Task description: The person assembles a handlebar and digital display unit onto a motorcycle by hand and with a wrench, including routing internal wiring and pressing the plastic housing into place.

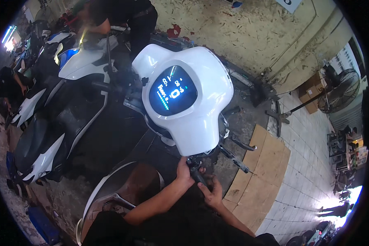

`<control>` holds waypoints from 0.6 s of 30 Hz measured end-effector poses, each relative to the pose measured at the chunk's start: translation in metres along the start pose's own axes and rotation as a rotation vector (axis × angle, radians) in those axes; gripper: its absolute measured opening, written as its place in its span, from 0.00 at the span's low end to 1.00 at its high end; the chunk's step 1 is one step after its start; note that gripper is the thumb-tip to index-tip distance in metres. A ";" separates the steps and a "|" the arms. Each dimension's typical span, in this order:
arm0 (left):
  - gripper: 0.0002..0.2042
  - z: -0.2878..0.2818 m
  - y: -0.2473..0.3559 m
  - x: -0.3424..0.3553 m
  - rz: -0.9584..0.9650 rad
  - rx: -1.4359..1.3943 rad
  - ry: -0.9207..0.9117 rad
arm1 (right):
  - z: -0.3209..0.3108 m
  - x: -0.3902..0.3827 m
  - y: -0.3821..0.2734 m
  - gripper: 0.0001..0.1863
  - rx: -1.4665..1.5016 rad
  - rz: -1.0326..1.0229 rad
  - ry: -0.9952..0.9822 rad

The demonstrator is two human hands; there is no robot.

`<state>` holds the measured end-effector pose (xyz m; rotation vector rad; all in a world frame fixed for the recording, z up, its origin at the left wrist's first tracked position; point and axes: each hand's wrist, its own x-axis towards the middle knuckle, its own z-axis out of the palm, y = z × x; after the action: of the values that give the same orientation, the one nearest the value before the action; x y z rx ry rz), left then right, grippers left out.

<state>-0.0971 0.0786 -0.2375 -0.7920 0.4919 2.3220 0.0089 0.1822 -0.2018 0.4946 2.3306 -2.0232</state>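
Note:
A white scooter front cowl [205, 123] fills the middle, with a lit display [172, 92] in its face. Under its lower end juts a black handlebar grip with a switch housing [197, 172]. My left hand [184, 172] is closed on the housing end of this handlebar piece, its fingers partly hidden behind it. Lower and to the right, my right hand [213, 192] has curled fingers at the grip's outer end. Black levers and bare fittings [233, 156] stick out to the right of the cowl.
A co-worker [139, 16] in dark clothes stands over a white-and-blue scooter [82, 65]; another person [14, 82] crouches far left. A seat and footboard [139, 184] lie below me. Cardboard [266, 164], tiled floor [295, 160], a standing fan [338, 90] and boxes [309, 92] are right.

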 end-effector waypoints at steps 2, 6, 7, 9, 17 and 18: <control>0.20 -0.001 -0.003 0.001 -0.006 -0.008 0.019 | -0.003 -0.002 0.001 0.21 0.107 0.037 -0.004; 0.18 -0.005 -0.007 0.004 0.036 0.028 0.096 | -0.003 -0.006 -0.002 0.21 -0.100 0.228 -0.016; 0.18 -0.005 -0.006 0.006 0.062 0.050 0.101 | 0.001 -0.006 -0.002 0.21 -0.162 0.140 0.037; 0.16 -0.005 -0.007 0.006 0.082 0.031 0.105 | 0.003 -0.005 -0.001 0.21 -0.174 0.085 0.018; 0.16 -0.003 -0.006 0.004 0.110 -0.005 0.130 | 0.004 -0.004 0.013 0.25 -0.417 0.007 0.047; 0.16 -0.002 -0.006 0.004 0.116 -0.011 0.140 | 0.004 -0.004 0.014 0.26 -0.448 -0.050 0.073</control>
<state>-0.0947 0.0840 -0.2420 -0.9587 0.6002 2.3874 0.0150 0.1788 -0.2148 0.4940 2.7470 -1.4433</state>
